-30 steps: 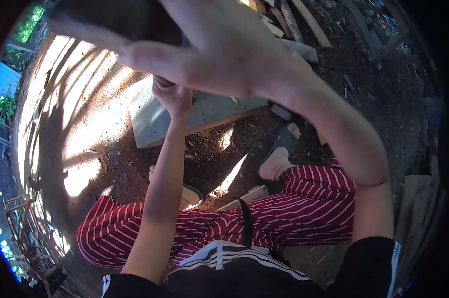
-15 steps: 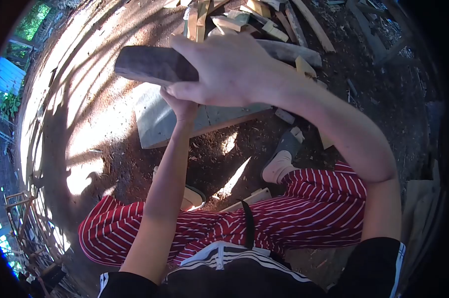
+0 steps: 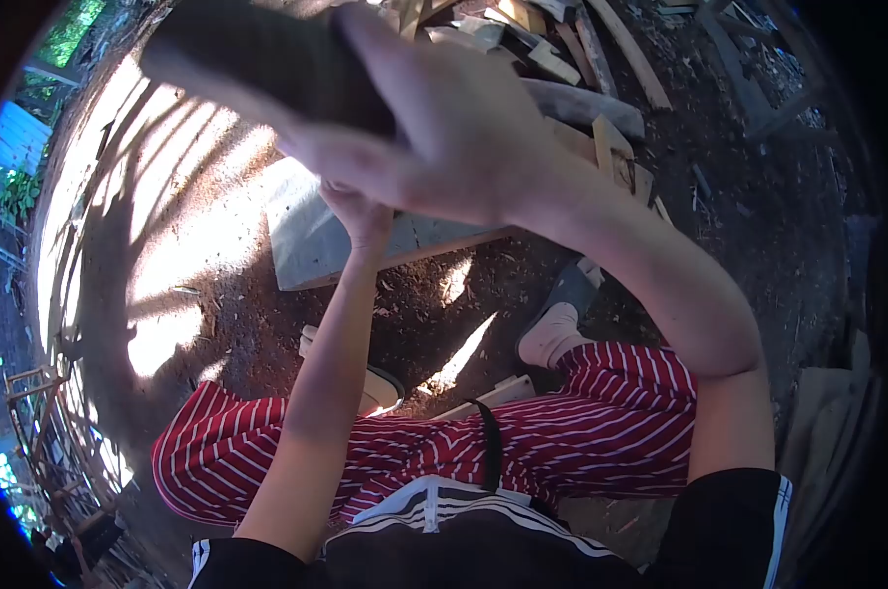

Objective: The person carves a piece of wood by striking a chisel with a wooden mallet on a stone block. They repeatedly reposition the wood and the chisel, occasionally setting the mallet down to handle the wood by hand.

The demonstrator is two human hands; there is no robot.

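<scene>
My right hand (image 3: 454,128) is closed around a dark wooden block (image 3: 267,64), raised close to the camera and blurred by motion. Below it, my left hand (image 3: 359,216) is over a broad grey wooden slab (image 3: 302,236). Its fingers look curled, but the right hand and block cover most of them, so what they hold is hidden. The slab lies on the ground in front of my feet, its near edge lighter than its top.
Split wood pieces (image 3: 552,64) lie heaped beyond the slab. A light wood piece (image 3: 493,393) rests between my legs, near my shoe (image 3: 572,290). Sticks and a wooden frame (image 3: 37,383) stand at the left. Sunlight patches the dirt ground (image 3: 238,334).
My right hand has lifted the dark block up and towards the camera, slightly to the left. My left hand stays almost in place over the slab.
</scene>
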